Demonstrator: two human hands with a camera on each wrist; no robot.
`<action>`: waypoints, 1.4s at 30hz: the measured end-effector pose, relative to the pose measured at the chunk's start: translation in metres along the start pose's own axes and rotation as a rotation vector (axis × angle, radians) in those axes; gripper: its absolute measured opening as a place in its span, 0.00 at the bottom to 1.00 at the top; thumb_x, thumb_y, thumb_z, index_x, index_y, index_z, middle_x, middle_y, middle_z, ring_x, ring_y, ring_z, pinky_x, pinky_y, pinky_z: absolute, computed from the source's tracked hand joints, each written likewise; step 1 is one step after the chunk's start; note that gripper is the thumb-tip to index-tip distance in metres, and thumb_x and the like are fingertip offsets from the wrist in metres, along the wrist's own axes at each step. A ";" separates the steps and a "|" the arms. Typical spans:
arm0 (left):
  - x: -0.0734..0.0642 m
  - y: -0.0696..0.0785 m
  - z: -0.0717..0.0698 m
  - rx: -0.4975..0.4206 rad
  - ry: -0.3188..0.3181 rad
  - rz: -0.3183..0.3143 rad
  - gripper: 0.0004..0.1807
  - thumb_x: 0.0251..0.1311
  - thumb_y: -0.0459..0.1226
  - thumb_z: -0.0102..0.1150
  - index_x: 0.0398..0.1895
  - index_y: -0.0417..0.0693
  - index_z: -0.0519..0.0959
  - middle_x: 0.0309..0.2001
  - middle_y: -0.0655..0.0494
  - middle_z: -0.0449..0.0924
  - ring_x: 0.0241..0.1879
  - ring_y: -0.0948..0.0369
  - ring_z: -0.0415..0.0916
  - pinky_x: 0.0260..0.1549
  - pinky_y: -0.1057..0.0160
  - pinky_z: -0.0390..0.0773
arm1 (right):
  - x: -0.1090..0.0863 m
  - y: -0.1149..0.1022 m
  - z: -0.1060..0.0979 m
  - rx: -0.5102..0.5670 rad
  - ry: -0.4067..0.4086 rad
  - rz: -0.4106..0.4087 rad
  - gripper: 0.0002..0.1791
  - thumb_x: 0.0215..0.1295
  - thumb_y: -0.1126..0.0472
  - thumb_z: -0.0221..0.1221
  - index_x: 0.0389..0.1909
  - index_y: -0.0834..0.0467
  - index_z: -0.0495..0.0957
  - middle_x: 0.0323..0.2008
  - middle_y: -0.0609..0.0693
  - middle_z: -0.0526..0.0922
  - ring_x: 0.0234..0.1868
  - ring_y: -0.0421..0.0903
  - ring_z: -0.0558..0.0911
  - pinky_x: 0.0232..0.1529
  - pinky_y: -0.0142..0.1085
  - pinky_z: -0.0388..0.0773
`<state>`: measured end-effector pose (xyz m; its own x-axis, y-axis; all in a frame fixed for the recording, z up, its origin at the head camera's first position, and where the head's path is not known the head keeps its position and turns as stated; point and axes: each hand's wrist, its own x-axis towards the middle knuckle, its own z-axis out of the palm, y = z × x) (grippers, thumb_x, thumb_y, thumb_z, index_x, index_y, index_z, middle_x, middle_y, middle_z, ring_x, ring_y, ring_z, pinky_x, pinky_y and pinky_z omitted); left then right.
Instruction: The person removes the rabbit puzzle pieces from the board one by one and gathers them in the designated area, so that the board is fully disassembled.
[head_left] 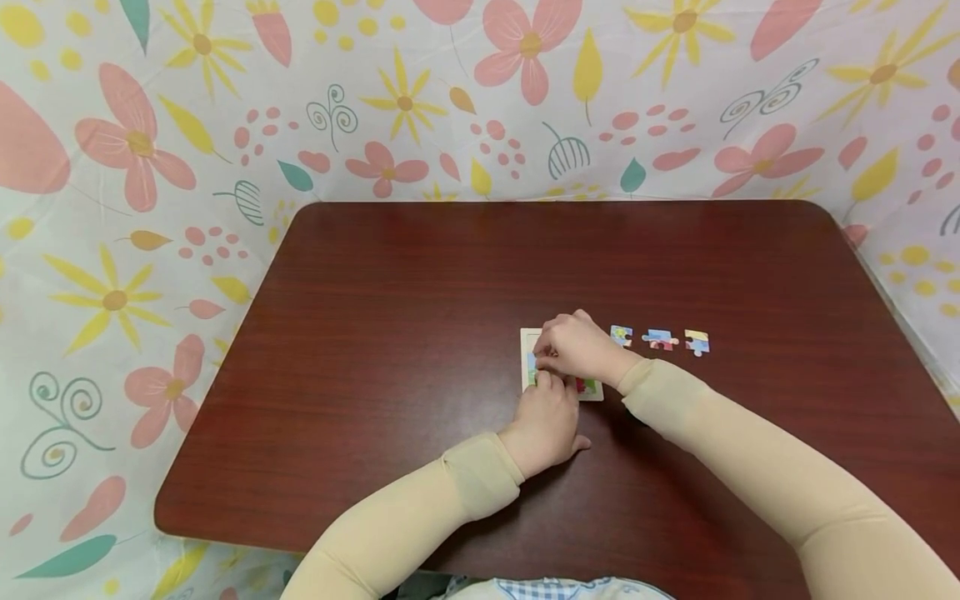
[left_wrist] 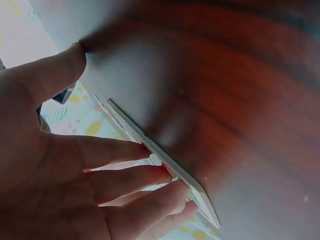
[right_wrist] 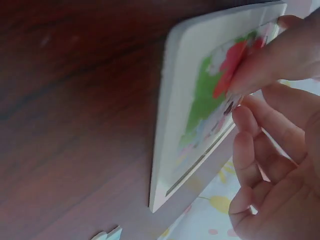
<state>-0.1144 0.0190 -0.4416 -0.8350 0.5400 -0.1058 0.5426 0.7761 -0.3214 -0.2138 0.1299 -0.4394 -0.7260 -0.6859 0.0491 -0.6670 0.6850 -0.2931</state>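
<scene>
A small puzzle board (head_left: pixel 591 395) with a pale frame and a colourful picture lies on the table under both hands. My right hand (head_left: pixel 581 346) reaches over it from the right. Its thumb and curled fingers come together low over the picture, seeming to pinch a puzzle piece that they mostly hide. The left hand (head_left: pixel 546 421) holds the board's near side with extended fingertips, its thumb spread away over the table. In the left wrist view those fingers touch the board's edge (left_wrist: pixel 172 162). The right wrist view shows red and green parts of the picture near the right thumb (right_wrist: pixel 265 65).
Three loose puzzle pieces lie in a row right of the board: a blue and yellow piece (head_left: pixel 622 335), a blue and red piece (head_left: pixel 661 339) and a yellow and blue piece (head_left: pixel 697 342). A floral cloth (head_left: pixel 450 108) hangs behind the brown table (head_left: pixel 390 283).
</scene>
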 end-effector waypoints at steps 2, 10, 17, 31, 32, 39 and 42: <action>0.000 -0.001 0.000 -0.003 0.009 0.000 0.52 0.48 0.73 0.48 0.64 0.41 0.67 0.52 0.49 0.76 0.50 0.57 0.71 0.32 0.71 0.77 | 0.002 0.000 0.000 0.035 -0.020 0.035 0.03 0.56 0.58 0.67 0.31 0.50 0.86 0.31 0.43 0.83 0.33 0.43 0.79 0.37 0.44 0.68; 0.002 -0.002 -0.003 -0.039 -0.049 0.002 0.51 0.49 0.72 0.49 0.65 0.43 0.67 0.58 0.48 0.72 0.55 0.55 0.67 0.34 0.71 0.77 | 0.011 0.004 -0.004 0.295 -0.206 0.194 0.03 0.60 0.61 0.63 0.31 0.56 0.80 0.26 0.45 0.80 0.26 0.39 0.76 0.35 0.38 0.73; 0.003 0.000 -0.003 -0.019 -0.065 0.035 0.47 0.51 0.72 0.46 0.63 0.47 0.70 0.59 0.52 0.68 0.52 0.55 0.68 0.30 0.71 0.76 | 0.013 0.010 -0.005 0.369 -0.232 0.225 0.04 0.58 0.63 0.64 0.29 0.58 0.79 0.23 0.47 0.78 0.23 0.40 0.73 0.30 0.34 0.71; 0.005 0.000 0.000 -0.032 -0.067 0.018 0.47 0.49 0.73 0.47 0.61 0.48 0.68 0.58 0.54 0.70 0.51 0.56 0.67 0.24 0.71 0.74 | 0.012 0.012 -0.003 0.415 -0.183 0.242 0.04 0.58 0.62 0.66 0.27 0.56 0.80 0.22 0.45 0.78 0.24 0.40 0.74 0.30 0.35 0.72; 0.005 0.000 0.000 -0.032 -0.073 0.020 0.48 0.49 0.73 0.47 0.62 0.48 0.68 0.59 0.54 0.69 0.51 0.56 0.67 0.24 0.71 0.74 | 0.011 0.012 -0.003 0.420 -0.175 0.244 0.04 0.58 0.62 0.65 0.27 0.56 0.80 0.22 0.45 0.79 0.24 0.40 0.74 0.30 0.35 0.72; 0.006 0.000 -0.003 -0.042 -0.121 0.017 0.48 0.50 0.73 0.45 0.64 0.48 0.66 0.61 0.55 0.68 0.54 0.57 0.66 0.28 0.70 0.75 | 0.007 0.009 -0.005 0.445 -0.130 0.227 0.04 0.57 0.62 0.66 0.25 0.55 0.81 0.22 0.45 0.81 0.24 0.41 0.76 0.30 0.35 0.73; 0.007 0.000 -0.004 -0.041 -0.127 0.022 0.49 0.51 0.73 0.45 0.66 0.48 0.65 0.63 0.54 0.66 0.55 0.57 0.65 0.31 0.70 0.76 | 0.004 0.008 -0.006 0.445 -0.119 0.222 0.04 0.57 0.62 0.66 0.26 0.54 0.81 0.23 0.44 0.81 0.24 0.40 0.76 0.31 0.35 0.73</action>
<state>-0.1197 0.0242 -0.4390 -0.8262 0.5138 -0.2311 0.5622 0.7785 -0.2789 -0.2230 0.1337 -0.4358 -0.8009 -0.5766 -0.1616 -0.3440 0.6639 -0.6640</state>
